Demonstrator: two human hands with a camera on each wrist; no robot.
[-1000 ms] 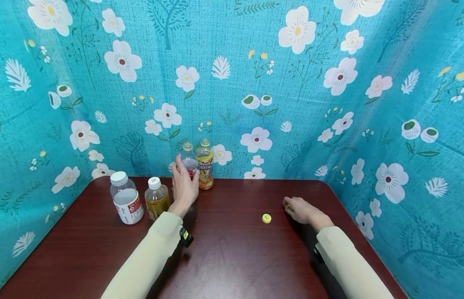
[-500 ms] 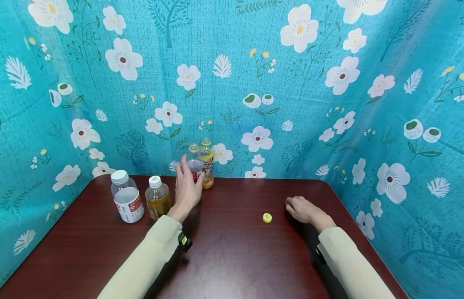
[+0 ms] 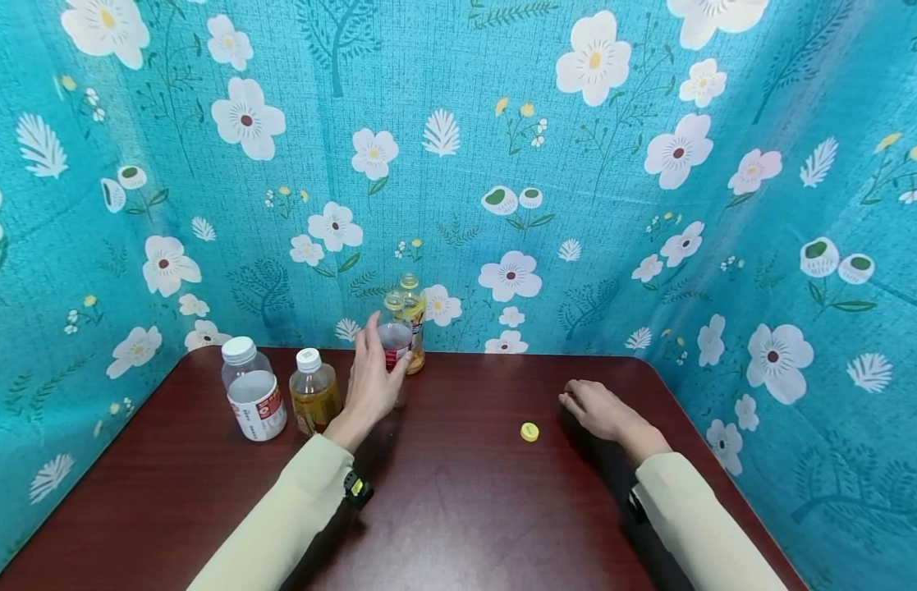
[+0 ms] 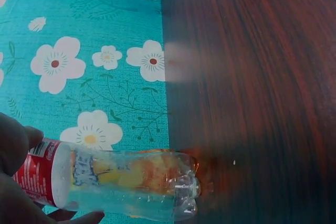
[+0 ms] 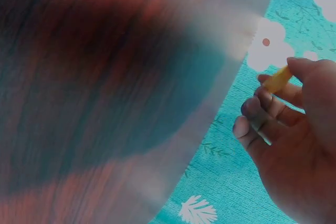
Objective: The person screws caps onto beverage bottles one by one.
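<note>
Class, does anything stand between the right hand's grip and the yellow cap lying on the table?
Nothing visible does: in the head view, only tabletop separates the right hand's grip from the yellow cap. That grip does pinch a small yellow object, apparently another cap.

Desk: dark reddish-brown, wood-grained, rounded far corners, pale sheen toward the near middle. Blue cloth hangs behind the far edge and along left and right sides; printed with white flowers, leaves, small trees. Left part of desk: clear jar, white lid, white-and-red label. Just right of it, a shorter bottle, white cap, brownish-yellow label. Far edge, left of centre: yellow-labelled bottle, upright, partly hidden. Right of centre: yellow cap lying on the desk.
</note>
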